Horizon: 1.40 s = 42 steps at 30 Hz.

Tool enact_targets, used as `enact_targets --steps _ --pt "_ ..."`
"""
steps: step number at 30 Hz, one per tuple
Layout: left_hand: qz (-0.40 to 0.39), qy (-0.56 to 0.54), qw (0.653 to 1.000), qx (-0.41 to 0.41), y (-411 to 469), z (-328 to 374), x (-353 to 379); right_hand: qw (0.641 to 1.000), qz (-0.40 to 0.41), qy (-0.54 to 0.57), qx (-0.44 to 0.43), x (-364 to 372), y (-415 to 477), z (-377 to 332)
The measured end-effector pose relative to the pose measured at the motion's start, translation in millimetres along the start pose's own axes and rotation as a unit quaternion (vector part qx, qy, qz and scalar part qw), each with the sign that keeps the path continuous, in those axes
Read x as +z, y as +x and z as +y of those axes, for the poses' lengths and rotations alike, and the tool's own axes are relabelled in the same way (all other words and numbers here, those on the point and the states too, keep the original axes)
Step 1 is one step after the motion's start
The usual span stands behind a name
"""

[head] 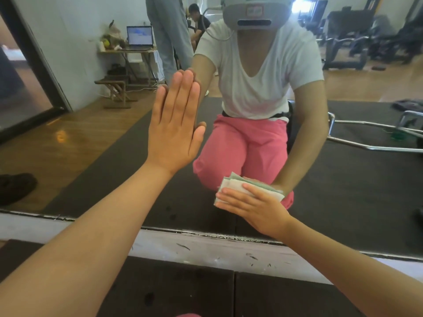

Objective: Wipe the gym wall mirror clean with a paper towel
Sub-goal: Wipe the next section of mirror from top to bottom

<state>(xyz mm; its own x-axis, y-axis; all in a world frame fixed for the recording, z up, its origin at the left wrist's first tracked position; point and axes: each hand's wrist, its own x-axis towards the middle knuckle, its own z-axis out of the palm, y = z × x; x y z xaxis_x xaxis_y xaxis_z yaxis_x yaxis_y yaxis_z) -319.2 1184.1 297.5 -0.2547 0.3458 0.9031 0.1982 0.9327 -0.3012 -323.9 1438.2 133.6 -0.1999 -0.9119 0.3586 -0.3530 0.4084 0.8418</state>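
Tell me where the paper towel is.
Head view, right of centre: the paper towel lies under the right hand against the mirror, near its bottom edge.

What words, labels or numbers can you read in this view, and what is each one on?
Nothing is legible.
Red-edged label on the headset reflected in the mirror: too blurred to read.
Screen of the laptop in the reflection: too small to read.
The paper towel: no print visible.
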Motion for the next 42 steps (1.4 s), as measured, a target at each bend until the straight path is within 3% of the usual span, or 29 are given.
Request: enact_targets --steps 3,11,15,18,23,32,42 --pt "-0.009 -0.002 1.000 -0.004 0.5 0.6 -2.5 0.999 0.006 0.030 -0.010 -13.8 12.9 28.6" --pt "-0.053 -0.067 0.996 0.014 -3.5 -11.8 -34.3 0.991 0.105 0.005 0.085 -82.2 99.7 157.7" --pt "-0.062 -0.043 0.994 -0.073 -32.0 -40.8 -51.8 0.985 0.129 0.013 0.111 -96.5 127.9 178.8" --pt "-0.114 -0.013 0.986 -0.124 -58.6 -58.2 -46.7 0.978 0.140 0.011 0.153 -97.7 141.7 170.6" --pt "-0.131 -0.005 0.984 -0.120 -72.3 -60.0 -30.4 0.970 0.138 0.011 0.202 -88.8 157.2 139.2" --pt "-0.110 -0.034 0.985 -0.126 -87.7 -60.6 -41.7 0.982 0.098 0.014 0.158 -64.6 158.1 69.2" --pt "-0.195 -0.049 0.976 -0.077 -162.6 -44.7 -32.6 0.990 0.070 0.045 0.112 -34.3 124.8 -6.4"
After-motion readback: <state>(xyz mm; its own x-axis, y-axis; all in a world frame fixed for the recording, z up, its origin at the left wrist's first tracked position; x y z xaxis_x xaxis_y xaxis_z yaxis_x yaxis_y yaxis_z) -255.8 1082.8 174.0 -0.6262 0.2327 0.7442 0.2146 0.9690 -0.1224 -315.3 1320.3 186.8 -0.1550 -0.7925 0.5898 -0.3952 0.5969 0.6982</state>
